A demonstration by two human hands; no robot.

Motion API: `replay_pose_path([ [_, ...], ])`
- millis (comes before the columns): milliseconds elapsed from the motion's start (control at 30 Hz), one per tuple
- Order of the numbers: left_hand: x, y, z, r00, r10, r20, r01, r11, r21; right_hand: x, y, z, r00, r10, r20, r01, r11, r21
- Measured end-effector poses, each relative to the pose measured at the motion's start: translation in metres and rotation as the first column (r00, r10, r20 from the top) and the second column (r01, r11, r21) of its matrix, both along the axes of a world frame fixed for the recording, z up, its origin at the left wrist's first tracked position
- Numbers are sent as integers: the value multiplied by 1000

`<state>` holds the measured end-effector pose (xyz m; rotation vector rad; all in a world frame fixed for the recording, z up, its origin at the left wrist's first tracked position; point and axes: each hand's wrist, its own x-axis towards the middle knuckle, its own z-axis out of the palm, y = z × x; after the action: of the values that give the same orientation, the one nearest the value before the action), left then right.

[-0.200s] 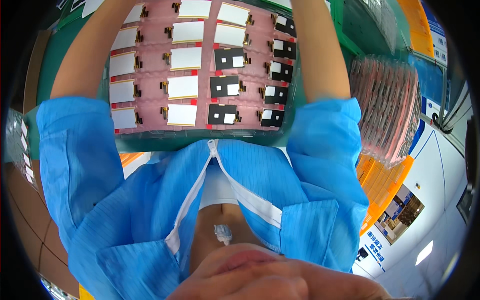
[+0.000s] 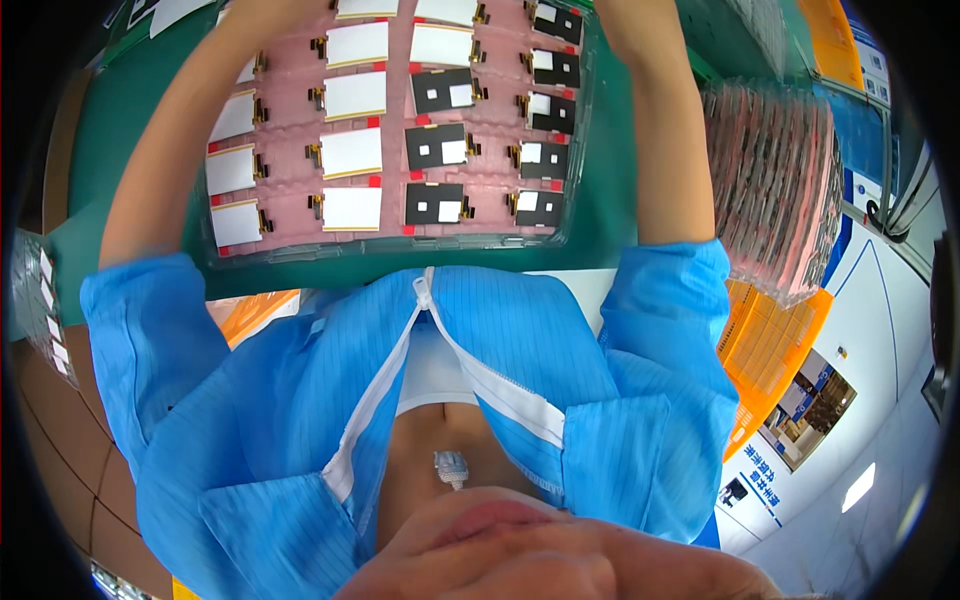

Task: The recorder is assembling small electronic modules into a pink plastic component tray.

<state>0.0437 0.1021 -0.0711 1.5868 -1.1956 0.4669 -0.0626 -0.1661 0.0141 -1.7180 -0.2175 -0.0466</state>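
My bare left hand (image 2: 285,8) and bare right hand (image 2: 628,18) are cut off by the top edge of the frame, near the tray's two sides, so I cannot tell how far open they are or whether they have hold of anything. Between my forearms, the pink tray with a clear plastic rim (image 2: 400,244) lies at upper centre on the green tabletop (image 2: 608,190), bearing white rectangular panels with dark side tabs (image 2: 352,209) toward its left and black rectangular panels with white patches (image 2: 434,204) toward its right. A stack of clear and pink plastic trays (image 2: 770,190) stands at upper right, above an orange plastic crate (image 2: 768,345).
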Motion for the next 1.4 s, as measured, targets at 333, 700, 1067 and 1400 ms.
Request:
replay_pose_path([
  [333,-107,-1,44,948,299,-110,-163,751,640,-61,5,4,986,119,-116,-139,973,-182],
  [700,-113,-5,44,929,345,-132,-190,754,629,-51,14,-6,1000,7,6,-4,905,-425],
  [1067,-115,-8,55,911,320,-259,-109,794,598,-29,28,-18,978,123,-168,-167,945,-282],
  [1400,-114,-8,53,900,321,-295,-92,802,590,-8,30,-30,953,268,-139,-301,847,-437],
])
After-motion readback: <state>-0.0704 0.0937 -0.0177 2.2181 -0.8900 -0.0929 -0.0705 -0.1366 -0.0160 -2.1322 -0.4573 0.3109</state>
